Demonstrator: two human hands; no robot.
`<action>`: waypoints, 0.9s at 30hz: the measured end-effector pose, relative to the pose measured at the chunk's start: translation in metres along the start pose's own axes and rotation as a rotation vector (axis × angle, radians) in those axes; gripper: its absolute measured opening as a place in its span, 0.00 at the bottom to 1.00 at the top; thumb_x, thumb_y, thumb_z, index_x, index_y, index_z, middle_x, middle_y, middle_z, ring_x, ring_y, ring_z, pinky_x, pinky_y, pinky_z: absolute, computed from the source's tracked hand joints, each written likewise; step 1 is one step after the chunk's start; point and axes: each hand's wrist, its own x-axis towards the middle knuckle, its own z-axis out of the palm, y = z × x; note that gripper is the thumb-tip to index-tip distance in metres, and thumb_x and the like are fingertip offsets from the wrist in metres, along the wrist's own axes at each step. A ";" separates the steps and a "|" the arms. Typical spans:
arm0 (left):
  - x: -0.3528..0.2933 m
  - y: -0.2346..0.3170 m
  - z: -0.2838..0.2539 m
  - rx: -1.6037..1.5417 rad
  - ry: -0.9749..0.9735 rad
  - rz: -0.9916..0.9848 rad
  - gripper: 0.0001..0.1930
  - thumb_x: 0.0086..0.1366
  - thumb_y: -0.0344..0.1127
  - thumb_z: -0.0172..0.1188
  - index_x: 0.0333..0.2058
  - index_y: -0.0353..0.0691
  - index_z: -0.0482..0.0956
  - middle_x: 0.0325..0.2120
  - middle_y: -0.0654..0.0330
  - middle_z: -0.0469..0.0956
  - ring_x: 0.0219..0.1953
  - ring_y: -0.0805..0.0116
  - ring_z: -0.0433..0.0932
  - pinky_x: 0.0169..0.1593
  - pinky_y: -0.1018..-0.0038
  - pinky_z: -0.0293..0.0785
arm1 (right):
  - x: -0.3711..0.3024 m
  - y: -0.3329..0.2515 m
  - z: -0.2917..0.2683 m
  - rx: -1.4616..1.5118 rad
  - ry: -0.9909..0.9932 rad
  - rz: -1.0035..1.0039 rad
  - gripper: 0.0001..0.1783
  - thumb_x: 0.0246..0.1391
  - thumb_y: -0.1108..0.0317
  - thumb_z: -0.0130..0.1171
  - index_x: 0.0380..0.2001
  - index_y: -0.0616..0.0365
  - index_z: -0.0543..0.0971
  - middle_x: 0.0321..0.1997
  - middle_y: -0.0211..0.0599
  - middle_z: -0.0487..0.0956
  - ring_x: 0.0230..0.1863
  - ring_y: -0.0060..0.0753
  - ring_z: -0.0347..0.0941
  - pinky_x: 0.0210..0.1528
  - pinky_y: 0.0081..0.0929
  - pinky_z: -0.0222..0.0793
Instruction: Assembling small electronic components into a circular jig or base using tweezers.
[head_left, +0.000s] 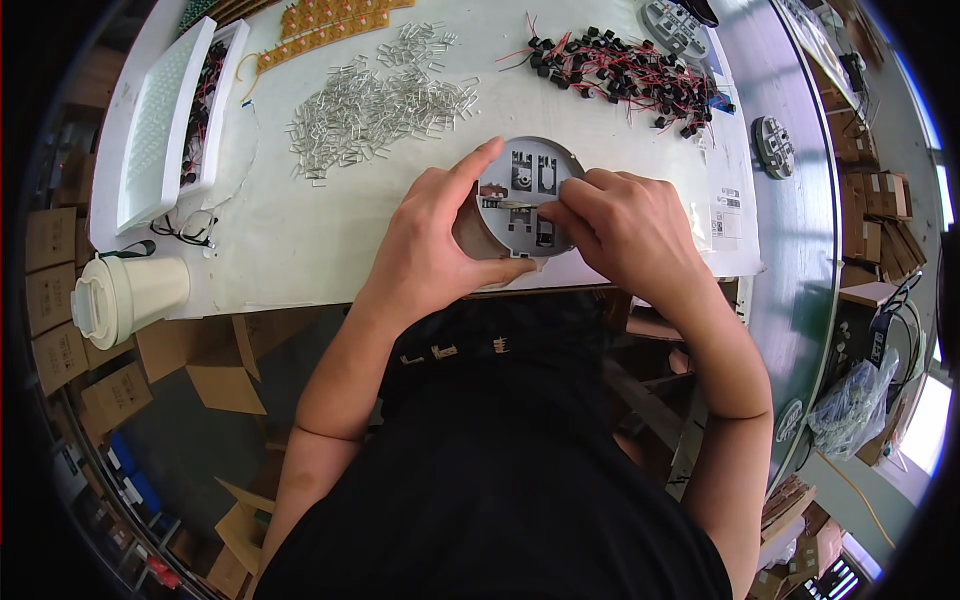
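Cupped around the near left rim of a round grey plastic housing [527, 195], the left hand [435, 235] grasps it with thumb below and forefinger stretched over the top edge. At the right side the right hand [625, 225] pinches its fingertips together on a small part inside the housing, which rests tilted at the near edge of the white worktop [300, 240]. Beyond lie a heap of clear small tubes [375, 110] and a pile of black parts with red wires [630, 70].
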 end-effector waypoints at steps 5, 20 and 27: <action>0.001 0.001 0.000 -0.012 -0.005 -0.014 0.57 0.38 0.39 0.88 0.70 0.44 0.71 0.40 0.54 0.82 0.44 0.54 0.79 0.52 0.59 0.78 | 0.001 -0.005 0.005 -0.011 0.002 0.012 0.15 0.65 0.58 0.64 0.28 0.54 0.77 0.24 0.38 0.77 0.27 0.51 0.78 0.27 0.46 0.70; 0.000 0.000 0.000 0.000 0.002 -0.003 0.56 0.38 0.42 0.89 0.70 0.44 0.72 0.41 0.54 0.82 0.45 0.56 0.80 0.52 0.61 0.79 | 0.009 -0.006 -0.010 -0.078 -0.070 -0.002 0.15 0.65 0.58 0.64 0.28 0.54 0.78 0.21 0.41 0.78 0.25 0.53 0.77 0.27 0.47 0.70; -0.001 -0.004 0.004 -0.037 0.026 -0.036 0.56 0.37 0.40 0.89 0.69 0.44 0.74 0.40 0.56 0.80 0.41 0.62 0.81 0.47 0.65 0.81 | 0.010 -0.009 -0.009 -0.102 -0.086 -0.024 0.15 0.65 0.58 0.64 0.28 0.54 0.77 0.21 0.41 0.77 0.25 0.53 0.77 0.27 0.47 0.69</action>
